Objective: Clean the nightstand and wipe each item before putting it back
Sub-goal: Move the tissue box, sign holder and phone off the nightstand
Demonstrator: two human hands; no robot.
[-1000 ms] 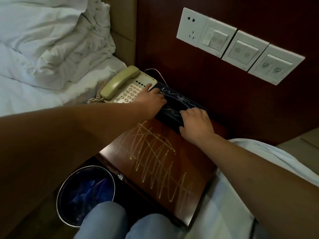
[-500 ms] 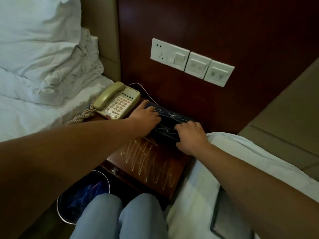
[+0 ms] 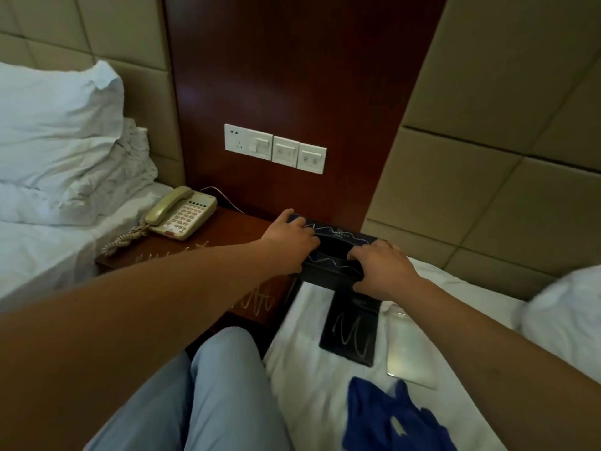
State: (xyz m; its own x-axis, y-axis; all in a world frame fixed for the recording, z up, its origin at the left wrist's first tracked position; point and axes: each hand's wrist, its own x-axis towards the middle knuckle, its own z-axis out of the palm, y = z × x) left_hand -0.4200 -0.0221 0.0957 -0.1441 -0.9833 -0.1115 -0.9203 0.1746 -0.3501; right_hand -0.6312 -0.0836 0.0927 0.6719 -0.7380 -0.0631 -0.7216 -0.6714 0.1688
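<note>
I am in the clearing step: both hands carry the dark tissue box [image 3: 338, 247] off the nightstand [image 3: 227, 229] toward the white bed [image 3: 305, 323] on my right, where other things already lie. The box hangs over the nightstand's right edge and the bed's near corner; I cannot tell whether its underside touches anything.

My left hand [image 3: 289, 244] grips the box's left end, fingers [image 3: 309, 234] curled over the top and the thumb reaching round the far corner. My right hand [image 3: 380, 266] grips the right end, fingers bent over the top edge. Both are closed on the box, not spread flat.

Just below it on the bed lie a dark flat tray [image 3: 351, 333] with pale scribbles and a glossy card [image 3: 409, 349]; a blue cloth [image 3: 387, 418] sits nearer me. The phone [image 3: 182, 214] is on the nightstand, whose wood bears the same pale scribble marks.

Next, I judge, the box wants setting down on a free patch of bed beside the tray, not on top of it, then letting go. The phone is yet to move, and its cord may limit how far it goes.
</note>
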